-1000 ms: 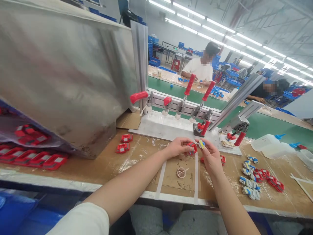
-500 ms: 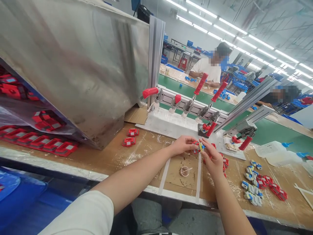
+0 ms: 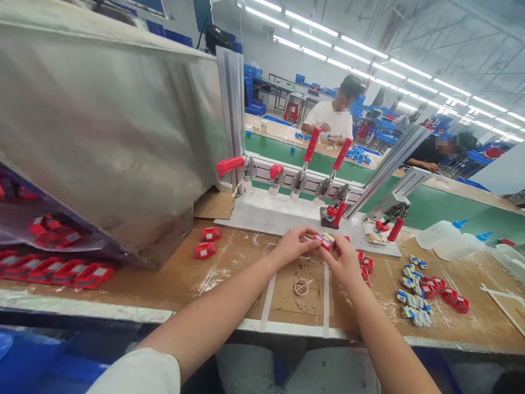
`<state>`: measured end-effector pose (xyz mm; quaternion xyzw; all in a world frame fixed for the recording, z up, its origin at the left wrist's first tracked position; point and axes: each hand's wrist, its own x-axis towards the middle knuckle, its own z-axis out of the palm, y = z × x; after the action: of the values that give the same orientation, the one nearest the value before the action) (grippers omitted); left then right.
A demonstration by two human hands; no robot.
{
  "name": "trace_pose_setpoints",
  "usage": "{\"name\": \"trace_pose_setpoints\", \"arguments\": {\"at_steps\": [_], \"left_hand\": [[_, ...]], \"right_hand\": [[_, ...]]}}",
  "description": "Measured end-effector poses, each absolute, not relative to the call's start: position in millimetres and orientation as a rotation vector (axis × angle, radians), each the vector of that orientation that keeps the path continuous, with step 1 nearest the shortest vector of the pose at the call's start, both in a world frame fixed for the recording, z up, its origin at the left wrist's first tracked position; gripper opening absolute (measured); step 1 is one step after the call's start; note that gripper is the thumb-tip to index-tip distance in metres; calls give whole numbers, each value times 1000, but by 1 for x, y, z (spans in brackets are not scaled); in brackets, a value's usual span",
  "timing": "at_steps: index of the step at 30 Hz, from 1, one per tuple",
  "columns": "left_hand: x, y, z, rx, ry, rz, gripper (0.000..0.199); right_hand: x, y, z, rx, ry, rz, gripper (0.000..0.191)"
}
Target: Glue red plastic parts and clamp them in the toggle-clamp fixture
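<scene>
My left hand (image 3: 294,245) and my right hand (image 3: 343,257) meet over the bench, fingers closed round a small red plastic part (image 3: 324,242). A yellow-and-blue piece (image 3: 328,236) shows against it; whether it is seated inside, I cannot tell. Below the hands, a small round cup (image 3: 301,288) with a thin white stick (image 3: 308,283) stands on a taped cardboard sheet (image 3: 283,306). More red parts (image 3: 366,265) lie just beside my right hand, partly hidden by it. To the left sit two red parts (image 3: 205,250).
Behind the hands stands a metal clamp fixture with red handles (image 3: 313,144). At right lie several blue-and-grey pieces (image 3: 414,298), red parts (image 3: 450,295) and white bottles (image 3: 441,234). A large metal box (image 3: 123,137) fills the left. Across a green surface, a co-worker (image 3: 330,117) handles blue parts.
The held part has turned, so more of its red and blue faces show, and my hands are closer together. The view has shifted, moving the scene slightly left.
</scene>
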<state>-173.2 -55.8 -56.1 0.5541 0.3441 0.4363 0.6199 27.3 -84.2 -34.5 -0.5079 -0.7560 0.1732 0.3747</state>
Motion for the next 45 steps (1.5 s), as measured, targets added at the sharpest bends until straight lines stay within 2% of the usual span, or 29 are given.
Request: {"name": "trace_pose_setpoints", "arguments": {"at_steps": [3,5,7,10,12,16,18,23,29,32,36,41,45], "left_hand": [[-173,-58,-51,1462,791,1003,72],[-167,-58,-51,1489,772,980,61],[-159,-57,-51,1499,802,977,54],[-150,-55,-48,1537,861,960,53],[-149,-51,-43,1550,891,951,53],[-151,-36,-34,1528,1015,1032,50],[-151,-25,-30,1568,1163,1044,46],[-138,-5,-28,1774,1469,912,38],[-108,13,-31,1883,1617,820,37],[-99,19,-31,1913,1667,807,32],[-90,27,-30,1949,1724,816,33],[-82,37,-32,1957,1765,851,36],[-79,40,-42,1948,1763,893,35]], "right_hand": [[33,-85,-37,-1359,-1618,968,44],[35,-84,-41,-1336,-1435,1261,48],[37,-81,-42,-1295,-1322,1444,50],[42,-75,-40,-1284,-1298,1547,54],[50,-68,-35,-1342,-1421,1486,59],[70,-38,-21,-1469,-1590,830,61],[74,-20,-16,-1445,-1516,698,57],[63,-2,-14,-1306,-1425,912,55],[67,-27,8,-920,-1127,1102,47],[69,-37,23,-791,-1053,1218,48],[63,-39,33,-710,-1045,1198,53],[50,-36,39,-691,-1071,1088,44],[46,-37,45,-738,-1157,1126,47]]}}
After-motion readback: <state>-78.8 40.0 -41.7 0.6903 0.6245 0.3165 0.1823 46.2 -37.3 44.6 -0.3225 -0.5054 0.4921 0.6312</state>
